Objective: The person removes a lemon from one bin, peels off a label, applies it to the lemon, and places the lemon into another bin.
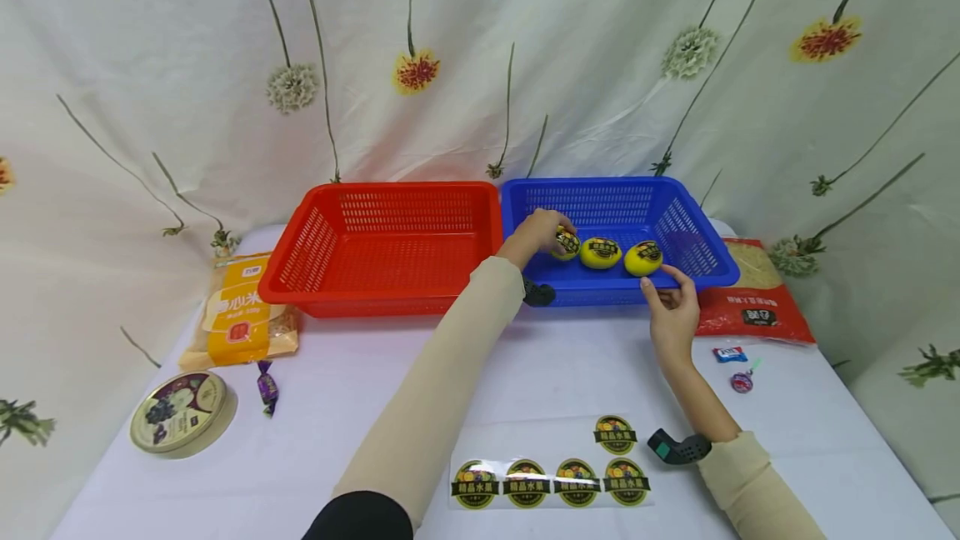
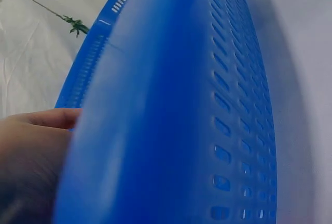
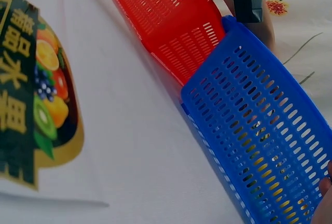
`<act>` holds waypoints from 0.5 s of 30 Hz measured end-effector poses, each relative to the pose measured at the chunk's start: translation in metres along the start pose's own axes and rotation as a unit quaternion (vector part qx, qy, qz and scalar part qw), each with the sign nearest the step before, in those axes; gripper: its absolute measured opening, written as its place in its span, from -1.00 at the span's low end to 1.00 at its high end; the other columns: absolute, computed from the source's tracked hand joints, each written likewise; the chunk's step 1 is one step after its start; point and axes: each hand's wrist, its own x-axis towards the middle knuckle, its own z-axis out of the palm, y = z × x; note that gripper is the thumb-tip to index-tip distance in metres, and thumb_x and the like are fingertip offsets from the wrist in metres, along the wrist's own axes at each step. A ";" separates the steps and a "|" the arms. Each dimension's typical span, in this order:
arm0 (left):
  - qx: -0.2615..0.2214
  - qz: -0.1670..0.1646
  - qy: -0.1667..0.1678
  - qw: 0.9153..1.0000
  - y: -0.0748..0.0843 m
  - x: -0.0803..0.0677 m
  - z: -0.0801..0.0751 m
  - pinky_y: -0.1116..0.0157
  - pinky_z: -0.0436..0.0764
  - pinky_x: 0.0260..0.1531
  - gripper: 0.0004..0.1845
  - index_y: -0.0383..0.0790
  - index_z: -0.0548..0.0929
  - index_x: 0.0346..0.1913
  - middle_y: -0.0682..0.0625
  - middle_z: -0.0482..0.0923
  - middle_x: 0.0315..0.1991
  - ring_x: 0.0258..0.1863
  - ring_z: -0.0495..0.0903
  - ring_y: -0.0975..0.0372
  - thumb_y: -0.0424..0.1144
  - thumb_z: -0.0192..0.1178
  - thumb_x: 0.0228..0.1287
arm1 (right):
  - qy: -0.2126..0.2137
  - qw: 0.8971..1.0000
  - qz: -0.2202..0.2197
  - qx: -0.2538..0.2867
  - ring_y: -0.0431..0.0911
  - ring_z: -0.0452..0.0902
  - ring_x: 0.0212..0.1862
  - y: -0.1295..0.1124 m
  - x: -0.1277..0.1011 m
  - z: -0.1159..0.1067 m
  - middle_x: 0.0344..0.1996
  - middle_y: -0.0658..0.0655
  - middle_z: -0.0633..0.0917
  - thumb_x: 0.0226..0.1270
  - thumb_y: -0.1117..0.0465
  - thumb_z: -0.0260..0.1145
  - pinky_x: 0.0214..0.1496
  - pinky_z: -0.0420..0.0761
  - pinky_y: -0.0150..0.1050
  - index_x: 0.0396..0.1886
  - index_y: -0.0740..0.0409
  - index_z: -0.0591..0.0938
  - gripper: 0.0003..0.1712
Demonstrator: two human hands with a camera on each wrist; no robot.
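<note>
Now your left hand (image 1: 538, 233) reaches into the blue basket (image 1: 577, 293) and its curled fingers cover the leftmost yellow fruit (image 1: 566, 242), so only part of the label shows. Two more yellow fruits (image 1: 601, 252) lie at 3 o'clock from it. Your right hand (image 1: 673, 313) rests at the near rim, fingers relaxed, fingertips at the third fruit; whether they touch it I cannot tell. A red basket (image 1: 337, 290) stands touching at 9 o'clock, and the sticker sheet (image 1: 551, 479) lies at 6 o'clock.

Stickers (image 1: 551, 483) read "精品水果".
</note>
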 end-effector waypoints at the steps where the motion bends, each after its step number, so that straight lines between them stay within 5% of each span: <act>1: 0.002 -0.002 -0.004 1.000 0.000 0.000 0.001 0.18 0.39 0.13 -0.54 0.05 0.58 0.12 -0.02 0.40 0.19 0.25 0.25 0.07 -0.23 0.34 0.09 | -0.001 1.000 0.002 0.001 -0.20 0.42 -0.25 0.001 0.000 0.000 -0.36 -0.04 0.54 0.24 0.09 0.28 -0.23 0.45 -0.52 0.16 0.16 0.43 -0.48; 15: -0.020 -0.005 -0.033 0.999 -0.001 0.001 0.006 0.22 0.31 0.19 -0.49 0.06 0.50 0.20 -0.08 0.28 0.30 0.33 0.11 0.04 -0.29 0.28 0.16 | 0.004 1.000 -0.014 0.010 -0.18 0.41 -0.20 0.007 0.001 0.002 -0.29 0.02 0.55 0.24 0.08 0.28 -0.23 0.43 -0.48 0.13 0.10 0.43 -0.52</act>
